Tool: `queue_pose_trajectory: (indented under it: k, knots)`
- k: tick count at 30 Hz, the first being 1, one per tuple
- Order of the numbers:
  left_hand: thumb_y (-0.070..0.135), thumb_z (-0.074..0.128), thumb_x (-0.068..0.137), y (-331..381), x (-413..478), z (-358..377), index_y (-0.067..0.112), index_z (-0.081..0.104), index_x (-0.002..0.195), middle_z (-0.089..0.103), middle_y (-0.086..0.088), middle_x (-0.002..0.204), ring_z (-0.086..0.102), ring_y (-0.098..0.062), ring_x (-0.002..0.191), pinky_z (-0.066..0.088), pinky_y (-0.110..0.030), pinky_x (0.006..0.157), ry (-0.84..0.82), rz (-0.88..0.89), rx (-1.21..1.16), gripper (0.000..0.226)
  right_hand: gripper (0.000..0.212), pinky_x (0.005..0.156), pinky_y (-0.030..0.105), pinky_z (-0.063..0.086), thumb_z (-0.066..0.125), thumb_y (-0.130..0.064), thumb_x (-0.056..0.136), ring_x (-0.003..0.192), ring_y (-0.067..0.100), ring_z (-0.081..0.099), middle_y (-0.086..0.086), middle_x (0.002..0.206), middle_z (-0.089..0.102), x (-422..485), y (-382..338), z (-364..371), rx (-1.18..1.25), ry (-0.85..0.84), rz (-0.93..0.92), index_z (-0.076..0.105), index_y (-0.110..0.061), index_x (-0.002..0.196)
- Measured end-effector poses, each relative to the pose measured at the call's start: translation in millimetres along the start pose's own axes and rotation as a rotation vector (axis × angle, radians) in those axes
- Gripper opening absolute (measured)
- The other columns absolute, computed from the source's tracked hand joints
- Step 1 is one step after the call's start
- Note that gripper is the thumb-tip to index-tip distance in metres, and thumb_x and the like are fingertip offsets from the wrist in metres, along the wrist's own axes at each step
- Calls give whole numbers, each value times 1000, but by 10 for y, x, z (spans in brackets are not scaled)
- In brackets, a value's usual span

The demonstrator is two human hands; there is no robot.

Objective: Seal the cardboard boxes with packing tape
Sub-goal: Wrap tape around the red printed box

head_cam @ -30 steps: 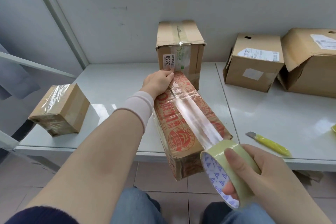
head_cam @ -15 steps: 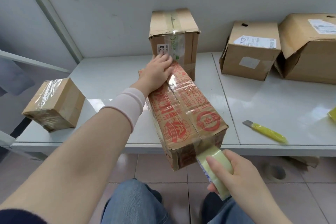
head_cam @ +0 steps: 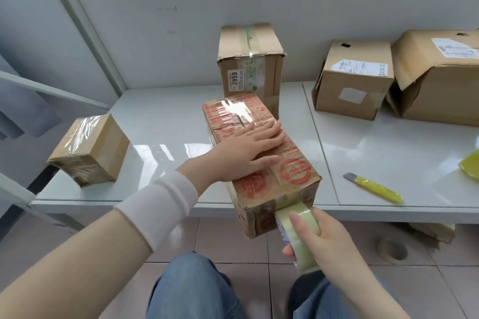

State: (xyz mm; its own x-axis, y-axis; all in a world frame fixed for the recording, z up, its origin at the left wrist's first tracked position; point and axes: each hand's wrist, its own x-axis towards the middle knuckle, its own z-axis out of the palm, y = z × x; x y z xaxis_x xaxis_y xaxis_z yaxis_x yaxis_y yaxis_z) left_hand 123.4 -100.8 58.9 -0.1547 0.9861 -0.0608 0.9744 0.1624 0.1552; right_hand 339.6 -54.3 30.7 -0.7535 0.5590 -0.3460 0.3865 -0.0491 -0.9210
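While right hand (head_cam: pixel 334 243) grasps tape roll (head_cam: pixel 307 263) | left hand (head_cam: pixel 243 155) flat, slid nearer along box (head_cam: pixel 298 171)

"Where does the long box (head_cam: pixel 298 176) sit?"

"On the desk (head_cam: pixel 166 127), near end past the front edge. The left hand (head_cam: pixel 246 155) lies flat on top; the right hand (head_cam: pixel 334 241) holds the tape roll (head_cam: pixel 302 209) against that near end."

"And around it?"

"Tall box (head_cam: pixel 248 59) just behind, small box (head_cam: pixel 88 150) well left, knife (head_cam: pixel 373 188) right, rear box (head_cam: pixel 355 80) behind the knife, far box (head_cam: pixel 440 77) beside that."
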Motion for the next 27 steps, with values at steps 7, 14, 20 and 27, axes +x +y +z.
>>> queue_pose_trajectory:
  k: [7, 14, 20, 27]
  knots:
    - [70, 38, 85, 66, -653, 519, 24, 27, 147, 29, 0, 154, 15, -16, 146, 7, -48, 118, 387, 181, -1, 78, 22, 64, 35, 53, 44, -28, 96, 61, 14, 65, 7, 66, 71, -56, 37, -65, 53, -92, -47, 58, -11, 100]
    - [33, 50, 95, 48, -542, 500, 11, 48, 128, 54, -9, 136, 43, -26, 133, 35, -46, 109, 630, 296, -21, 40, 24, 51, 24, 53, 41, -25, 96, 50, 14, 62, 5, 58, 67, -170, -353, -159, 70, -139, -229, 58, -8, 93]
    - [21, 52, 88, 191, -534, -207, 24, 56, 99, 62, 14, 112, 57, 3, 105, 41, -14, 90, 825, 16, -607, 12, 32, 56, 24, 57, 44, -32, 91, 56, 14, 65, 4, 66, 71, -173, -1203, -237, 214, -208, -405, 62, -6, 92]
    - [23, 52, 94, -121, -222, -825, 21, 54, 80, 53, -9, 86, 49, -16, 79, 39, -25, 67, 874, -313, -1034, 14, 19, 64, 24, 56, 46, -17, 96, 69, 13, 66, 6, 80, 71, 353, -1874, -30, 285, -196, -623, 58, -5, 105]
